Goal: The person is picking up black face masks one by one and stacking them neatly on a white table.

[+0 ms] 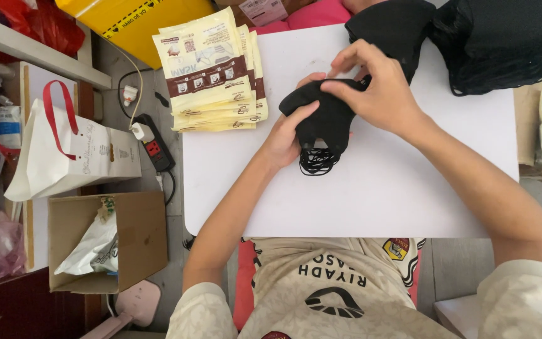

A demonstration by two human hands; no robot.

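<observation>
- Mask (324, 119) is lying just above the centre of the frame on the white board (409, 188), its long axis running from upper left down to lower right, with black ear loops (317, 162) spilling out at its lower end.
- Your left hand (286, 135) is gripping its lower left side, thumb closed over the fabric.
- Your right hand (381, 88) is coming in from the upper right, fingertips pinching the top edge.
- Both hands are touching it; neither is nearer.
- Pouches (211, 72) are fanning out in the upper left; black stack (503, 44) is sitting in the upper right.
</observation>
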